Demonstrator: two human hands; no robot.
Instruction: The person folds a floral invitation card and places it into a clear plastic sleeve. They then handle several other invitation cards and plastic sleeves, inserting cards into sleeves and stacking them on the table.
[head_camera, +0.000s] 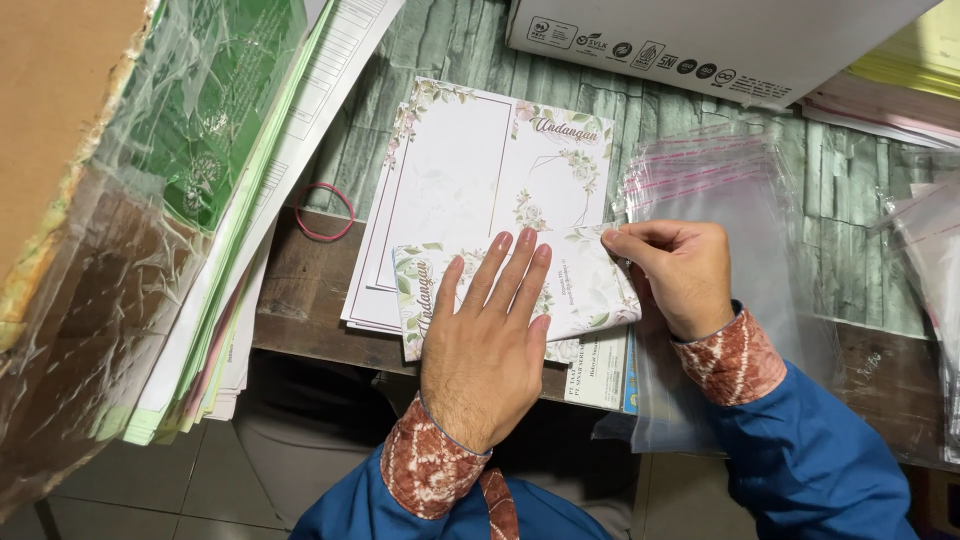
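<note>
Paper card (580, 290) — thin, light, likely creases easily — at table's (300, 300) front edge: left hand (485, 345) flat on it, fingers spread; right hand (675, 275) pinching its right edge.

I see the card (590, 290) under my hands is white, with green leaves and pale pink flowers – the sheets (470, 170) behind it have the same floral pattern. My cuffs (725, 360) are brown-red with white batik marks, the sleeves (830, 460) blue. The rubber band (325, 212) is pink. The bags (720, 180) are clear, with thin red stripes – the table (860, 170) is grey-green wood grain.
</note>
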